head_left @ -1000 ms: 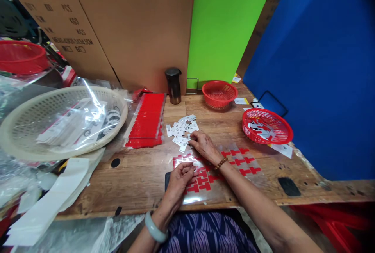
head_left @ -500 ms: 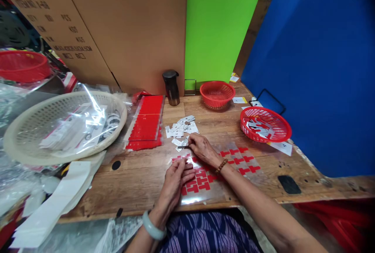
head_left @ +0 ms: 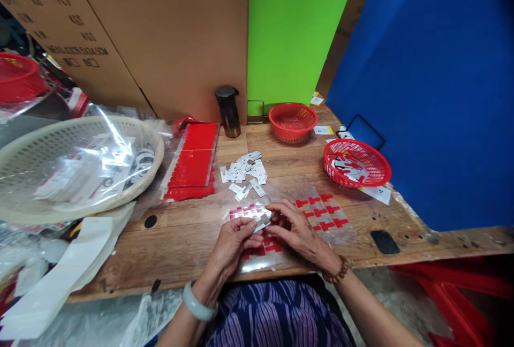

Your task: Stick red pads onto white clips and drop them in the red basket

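My left hand [head_left: 234, 241] pinches the left end of a small white-and-grey card [head_left: 263, 221] over a clear plastic sheet with red cut-out shapes [head_left: 273, 245]. Close by on the right is my right hand [head_left: 295, 229], its fingers curved and apart at the card's right end. Beyond both hands lies a loose pile of white cards [head_left: 244, 169]. Another clear sheet with red shapes [head_left: 327, 212] rests right of my right hand. Red sheets in clear film [head_left: 195, 159] are stacked at the left of the pile.
A dark bottle [head_left: 228, 112] stands behind the pile, beside a red basket [head_left: 293, 122]. Another red basket [head_left: 357, 162] holds cards at the right. A large cream basket [head_left: 24, 170] with plastic-wrapped items fills the left. Brown, green and blue panels rise behind.
My right hand has come back from the card pile toward my left hand. A card is now in my left hand's fingers. The view has shifted slightly.
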Motion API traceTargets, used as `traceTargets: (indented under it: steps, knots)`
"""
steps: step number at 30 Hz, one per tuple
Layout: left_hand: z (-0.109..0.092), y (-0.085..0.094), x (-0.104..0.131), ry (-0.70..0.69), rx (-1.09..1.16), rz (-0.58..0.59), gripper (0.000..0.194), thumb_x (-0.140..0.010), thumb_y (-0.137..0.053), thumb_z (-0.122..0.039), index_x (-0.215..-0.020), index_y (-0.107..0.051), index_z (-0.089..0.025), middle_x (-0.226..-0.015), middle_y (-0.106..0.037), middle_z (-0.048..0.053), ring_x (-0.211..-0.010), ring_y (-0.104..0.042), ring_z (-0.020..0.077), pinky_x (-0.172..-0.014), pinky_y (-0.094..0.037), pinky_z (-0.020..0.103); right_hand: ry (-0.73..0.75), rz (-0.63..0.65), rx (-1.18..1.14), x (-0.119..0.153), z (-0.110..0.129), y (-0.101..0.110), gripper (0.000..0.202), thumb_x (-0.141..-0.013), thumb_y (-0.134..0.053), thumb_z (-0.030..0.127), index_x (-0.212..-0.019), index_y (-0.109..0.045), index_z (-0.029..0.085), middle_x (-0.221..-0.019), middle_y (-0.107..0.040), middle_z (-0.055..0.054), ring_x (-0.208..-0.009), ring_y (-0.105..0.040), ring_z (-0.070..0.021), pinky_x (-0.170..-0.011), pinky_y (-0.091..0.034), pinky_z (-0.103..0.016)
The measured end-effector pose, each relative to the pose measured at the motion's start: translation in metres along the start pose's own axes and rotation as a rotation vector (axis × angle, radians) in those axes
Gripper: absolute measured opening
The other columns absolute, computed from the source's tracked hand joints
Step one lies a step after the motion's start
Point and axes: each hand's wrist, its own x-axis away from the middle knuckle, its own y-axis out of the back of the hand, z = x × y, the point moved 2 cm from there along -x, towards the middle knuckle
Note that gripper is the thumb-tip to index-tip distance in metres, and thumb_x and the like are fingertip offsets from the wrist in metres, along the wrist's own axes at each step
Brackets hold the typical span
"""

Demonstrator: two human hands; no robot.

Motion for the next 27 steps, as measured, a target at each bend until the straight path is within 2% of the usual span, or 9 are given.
traceTargets:
  steps: [3,7,11,18,20,22,25,27]
  knots:
    - [0.000,-0.003,0.004,-0.015,-0.085,0.013,0.021,-0.067,-0.074,-0.019,-0.078,-0.061,-0.009,-0.060,-0.069,0.007,-0.045,-0.063,0.0108,-0.045,-0.051,0.016,-0.030,0.066,-0.022,0.005,-0.002,0.004,0.026,-0.081,-0.063,0.023,-0.106,-0.060,0.023,-0.099,-0.061,-0.004,-0.087,-0.058,-0.0164,-0.077,-0.046,-0.028]
    - [-0.003,-0.007,0.008,-0.011,-0.131,0.056,0.027,-0.063,-0.078,-0.024,-0.077,-0.061,-0.009,-0.061,-0.069,0.007,-0.043,-0.061,0.0101,-0.042,-0.049,0.015,0.000,0.090,-0.011,0.009,0.002,0.009,0.017,-0.085,-0.059,0.024,-0.101,-0.064,0.021,-0.095,-0.065,-0.003,-0.089,-0.059,-0.0169,-0.079,-0.046,-0.029]
    - [-0.005,-0.008,0.011,0.083,-0.085,0.099,0.024,-0.063,-0.078,-0.020,-0.075,-0.061,-0.007,-0.059,-0.068,0.007,-0.041,-0.059,0.0080,-0.040,-0.047,0.014,0.071,0.100,0.033,0.014,0.006,0.008,0.018,-0.088,-0.053,0.024,-0.103,-0.063,0.021,-0.097,-0.065,-0.005,-0.092,-0.058,-0.0170,-0.082,-0.045,-0.029]
    - [-0.001,-0.008,0.006,0.093,-0.071,0.033,0.008,-0.073,-0.067,-0.009,-0.078,-0.060,-0.007,-0.059,-0.068,0.009,-0.043,-0.061,0.0100,-0.042,-0.051,0.016,0.080,0.013,0.099,0.023,-0.004,-0.001,0.024,-0.090,-0.050,0.026,-0.111,-0.059,0.021,-0.102,-0.063,-0.007,-0.096,-0.058,-0.0181,-0.084,-0.047,-0.032]
    - [-0.001,-0.007,0.004,0.093,-0.058,-0.003,0.004,-0.076,-0.063,-0.006,-0.078,-0.059,-0.007,-0.059,-0.068,0.009,-0.043,-0.062,0.0103,-0.043,-0.051,0.015,0.018,-0.040,0.127,0.026,-0.010,0.001,0.033,-0.088,-0.052,0.028,-0.121,-0.053,0.022,-0.104,-0.062,-0.008,-0.092,-0.058,-0.0187,-0.082,-0.049,-0.033]
    - [-0.002,-0.003,0.000,0.058,-0.048,-0.067,0.003,-0.077,-0.061,-0.006,-0.076,-0.059,-0.008,-0.061,-0.069,0.010,-0.046,-0.064,0.0115,-0.046,-0.053,0.016,-0.077,-0.148,0.144,0.030,-0.015,0.007,0.037,-0.087,-0.053,0.027,-0.124,-0.049,0.022,-0.104,-0.061,-0.008,-0.087,-0.059,-0.0185,-0.079,-0.049,-0.033]
    - [-0.003,0.003,-0.003,-0.010,-0.034,-0.131,0.003,-0.078,-0.060,-0.005,-0.078,-0.058,-0.008,-0.068,-0.071,0.011,-0.053,-0.067,0.0131,-0.053,-0.056,0.018,-0.172,-0.281,0.175,0.038,-0.016,0.016,0.017,-0.088,-0.050,0.021,-0.103,-0.059,0.021,-0.095,-0.062,-0.006,-0.084,-0.058,-0.0185,-0.079,-0.047,-0.033]
    - [-0.001,0.006,-0.006,-0.026,-0.017,-0.136,0.007,-0.077,-0.061,-0.004,-0.082,-0.059,-0.008,-0.074,-0.072,0.012,-0.057,-0.069,0.0132,-0.056,-0.057,0.018,-0.202,-0.247,0.186,0.042,-0.013,0.015,0.010,-0.087,-0.050,0.019,-0.088,-0.060,0.020,-0.087,-0.062,-0.004,-0.082,-0.058,-0.0180,-0.077,-0.046,-0.031]
